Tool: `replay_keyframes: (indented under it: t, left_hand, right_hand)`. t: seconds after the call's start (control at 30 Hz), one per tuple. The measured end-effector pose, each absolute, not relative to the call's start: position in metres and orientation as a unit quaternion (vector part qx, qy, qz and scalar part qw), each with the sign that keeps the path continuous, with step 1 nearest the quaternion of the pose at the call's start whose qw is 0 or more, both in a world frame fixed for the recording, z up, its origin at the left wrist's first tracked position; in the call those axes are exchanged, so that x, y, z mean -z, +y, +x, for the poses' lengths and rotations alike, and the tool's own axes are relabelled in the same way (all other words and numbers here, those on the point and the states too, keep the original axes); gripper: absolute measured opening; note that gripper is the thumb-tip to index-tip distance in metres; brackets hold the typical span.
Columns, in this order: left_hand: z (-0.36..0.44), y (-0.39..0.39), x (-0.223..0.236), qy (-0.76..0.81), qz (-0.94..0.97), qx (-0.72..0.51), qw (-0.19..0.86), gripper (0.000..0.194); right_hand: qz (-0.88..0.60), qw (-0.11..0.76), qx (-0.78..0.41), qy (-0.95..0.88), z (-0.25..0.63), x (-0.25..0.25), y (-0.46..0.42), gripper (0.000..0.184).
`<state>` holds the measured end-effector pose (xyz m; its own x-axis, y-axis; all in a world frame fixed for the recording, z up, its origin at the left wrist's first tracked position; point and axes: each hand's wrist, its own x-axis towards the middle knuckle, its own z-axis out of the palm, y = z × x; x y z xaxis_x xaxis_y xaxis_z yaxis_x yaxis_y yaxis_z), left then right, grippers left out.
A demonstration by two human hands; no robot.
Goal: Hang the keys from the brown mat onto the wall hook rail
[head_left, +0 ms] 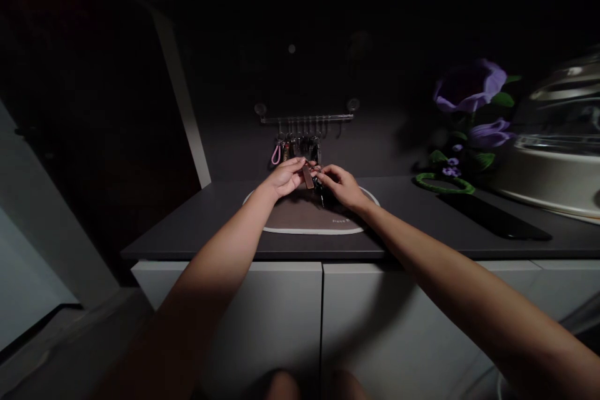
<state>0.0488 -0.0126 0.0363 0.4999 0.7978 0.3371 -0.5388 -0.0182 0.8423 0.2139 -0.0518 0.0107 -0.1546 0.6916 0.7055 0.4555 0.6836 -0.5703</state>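
Head view, looking down: my hands are close together over the mat [304, 221] on the tabletop [215, 219], just near of the hook rail [304, 118]. My left hand [287, 177], palm turned up, has thumb and fingers closed on a brown tag [307, 176]; my right hand [342, 186] pinches beside it at the bunch of dark keys [320, 185] hanging there, though its exact contact is hard to tell. Holding from both sides probably steadies the loose pieces. On the far wall, key rings and a pink loop [276, 154] hang in a row, likely so each stays separate. Purple flowers [471, 90] and a flat black object [494, 216] sit well to the right, leaving my arms room.
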Motion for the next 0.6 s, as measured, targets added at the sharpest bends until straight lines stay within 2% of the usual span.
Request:
replay_keyframes:
  t: [0.27,0.4,0.6]
  left_hand:
    - [0.048,-0.015,-0.038,0.154,0.533,-0.49,0.672,0.007]
    - [0.049,-0.013,-0.035,0.174,0.553,-0.481,0.657,0.002]
    - [0.052,-0.014,-0.031,0.219,0.593,-0.453,0.628,0.015]
  right_hand:
    - [-0.373,0.593,-0.188,-0.688,0.217,-0.018,-0.05,0.027]
    - [-0.371,0.618,-0.181,-0.669,0.219,-0.022,-0.053,0.027]
    - [-0.384,0.64,-0.158,-0.646,0.223,-0.026,-0.051,0.031]
